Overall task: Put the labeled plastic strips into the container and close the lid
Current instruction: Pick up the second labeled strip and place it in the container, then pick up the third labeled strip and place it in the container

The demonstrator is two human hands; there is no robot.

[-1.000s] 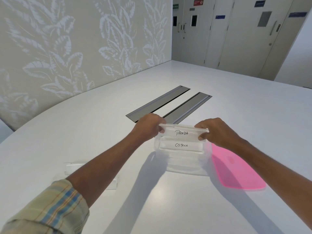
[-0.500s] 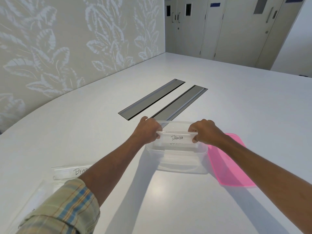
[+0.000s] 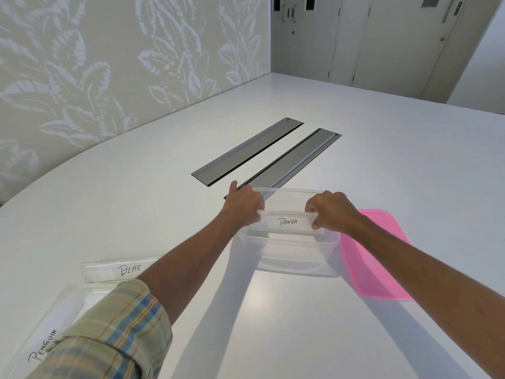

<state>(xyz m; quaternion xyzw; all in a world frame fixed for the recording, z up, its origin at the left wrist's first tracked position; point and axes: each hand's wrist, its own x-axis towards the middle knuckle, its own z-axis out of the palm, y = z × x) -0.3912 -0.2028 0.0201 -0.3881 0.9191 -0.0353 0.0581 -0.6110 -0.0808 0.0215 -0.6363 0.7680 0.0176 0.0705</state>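
With the left hand (image 3: 243,205) and right hand (image 3: 330,212) each in a closed grip on the PANDA strip (image 3: 287,222) over the container (image 3: 289,258), uneven release may wedge it across the rim.

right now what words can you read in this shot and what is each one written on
"PANDA": on the clear plastic strip held at both ends by the left hand and right hand over the clear plastic container.
"BEAR": on the clear plastic strip lying on the white table.
"PENGUIN": on the clear plastic strip at the near left.
The door signs are cut off, unreadable.
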